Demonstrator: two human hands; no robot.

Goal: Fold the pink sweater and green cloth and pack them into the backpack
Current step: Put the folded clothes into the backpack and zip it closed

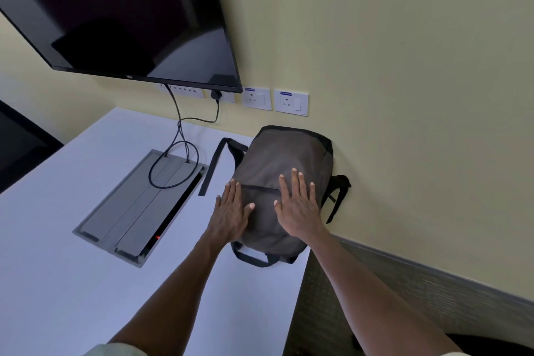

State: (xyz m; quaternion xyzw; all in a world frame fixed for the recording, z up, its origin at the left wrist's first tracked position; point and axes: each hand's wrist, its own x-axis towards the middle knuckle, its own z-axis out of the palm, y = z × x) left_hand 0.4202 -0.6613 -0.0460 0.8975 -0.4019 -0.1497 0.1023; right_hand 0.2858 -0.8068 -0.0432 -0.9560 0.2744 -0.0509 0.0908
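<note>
A grey-brown backpack [281,159] with black trim lies flat on the white table [86,283], against the yellow wall at the table's far right corner. It looks closed and bulging. My left hand [231,212] rests flat on its left side, fingers spread. My right hand [299,205] lies flat on its middle, palm down, fingers apart. Neither hand grips anything. One black strap [212,166] trails onto the table to the left, another strap [336,195] hangs by the wall. No pink sweater or green cloth is in sight.
A grey cable hatch [135,208] is set into the table left of the backpack, with black cables [179,139] running up to wall sockets [290,102]. A dark wall-mounted screen [115,14] hangs above. The table's right edge drops off just below the backpack.
</note>
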